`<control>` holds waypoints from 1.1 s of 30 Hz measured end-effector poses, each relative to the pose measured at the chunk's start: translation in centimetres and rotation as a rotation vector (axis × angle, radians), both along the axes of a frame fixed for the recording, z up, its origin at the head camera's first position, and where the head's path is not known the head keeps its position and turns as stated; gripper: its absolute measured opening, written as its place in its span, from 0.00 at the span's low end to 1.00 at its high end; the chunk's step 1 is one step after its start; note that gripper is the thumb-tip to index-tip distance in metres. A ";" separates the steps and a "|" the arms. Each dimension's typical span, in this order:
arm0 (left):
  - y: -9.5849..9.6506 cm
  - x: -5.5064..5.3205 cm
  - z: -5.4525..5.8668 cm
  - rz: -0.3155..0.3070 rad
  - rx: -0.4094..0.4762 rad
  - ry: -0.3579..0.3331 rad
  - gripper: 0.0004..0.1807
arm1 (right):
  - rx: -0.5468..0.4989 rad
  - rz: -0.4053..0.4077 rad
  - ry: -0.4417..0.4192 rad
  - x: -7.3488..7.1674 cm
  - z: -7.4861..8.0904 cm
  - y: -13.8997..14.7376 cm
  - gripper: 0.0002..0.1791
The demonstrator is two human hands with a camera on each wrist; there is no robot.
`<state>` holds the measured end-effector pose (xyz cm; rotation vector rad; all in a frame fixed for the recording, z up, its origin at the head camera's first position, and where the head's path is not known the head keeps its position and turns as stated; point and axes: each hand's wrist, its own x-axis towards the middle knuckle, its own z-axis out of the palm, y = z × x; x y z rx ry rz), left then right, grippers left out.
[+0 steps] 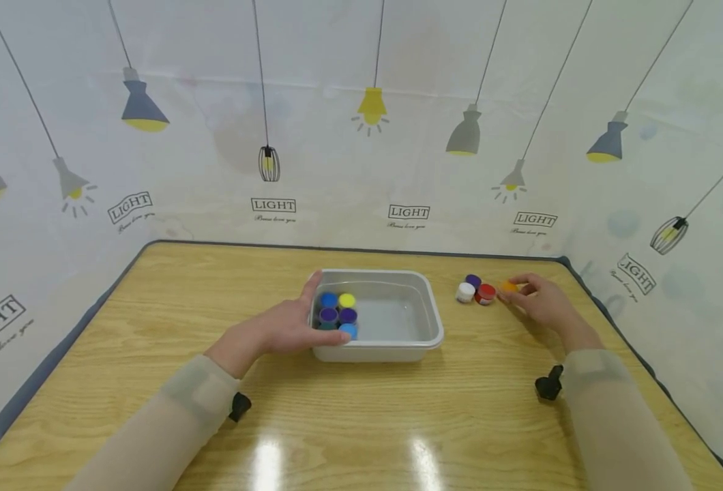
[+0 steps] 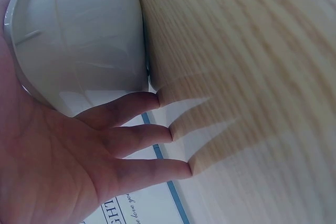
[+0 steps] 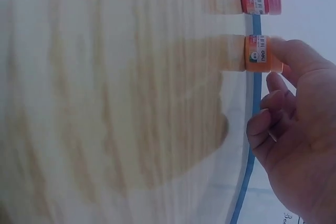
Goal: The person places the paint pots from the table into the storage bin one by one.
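Note:
At the left end of a light grey plastic tub [image 1: 398, 353], my left hand [image 1: 284, 327] lies spread against the rim, thumb along the near side. In the left wrist view, three straight fingers [image 2: 152, 174] reach down beside the tub's wall to the tabletop. Several paint jars, among them a yellow one [image 1: 346, 300] and a light blue one [image 1: 348, 331], stand in the tub's left part. My right hand [image 1: 542, 300] pinches the lid of an orange paint jar [image 3: 257, 53], whose base is at the tabletop. Its other fingers are curled below the thumb.
Left of the orange jar stand a red paint jar [image 1: 485, 294], a white one [image 1: 465, 292] and a purple one [image 1: 473, 280]. The wooden table [image 1: 361, 416] meets a lamp-printed backdrop [image 1: 331, 164] along its dark back edge.

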<state>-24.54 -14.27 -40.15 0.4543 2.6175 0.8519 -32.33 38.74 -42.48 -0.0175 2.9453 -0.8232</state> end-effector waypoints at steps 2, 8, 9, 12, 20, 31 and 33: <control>0.0 0.0 0.1 -0.003 0.001 0.003 0.79 | -0.008 0.002 0.009 0.2 0.1 0.3 0.39; 0.0 0.1 0.4 -0.006 0.000 0.003 0.79 | -0.074 0.057 0.092 1.1 1.2 0.5 0.36; 0.0 0.1 0.4 -0.006 0.001 0.003 0.79 | -0.073 0.070 0.104 1.3 1.6 0.3 0.35; 0.0 0.1 0.5 -0.002 0.000 0.003 0.78 | -0.080 0.111 0.119 1.7 2.8 -0.4 0.32; 0.0 0.0 0.2 0.001 -0.012 0.003 0.79 | -0.080 0.207 0.131 2.9 5.6 -4.3 0.26; 0.1 0.0 0.2 -0.003 -0.006 0.009 0.78 | -0.198 0.341 0.086 3.6 7.0 -10.9 0.21; 0.2 0.0 0.1 -0.004 -0.006 0.008 0.78 | -0.190 0.374 0.114 3.6 7.0 -11.9 0.18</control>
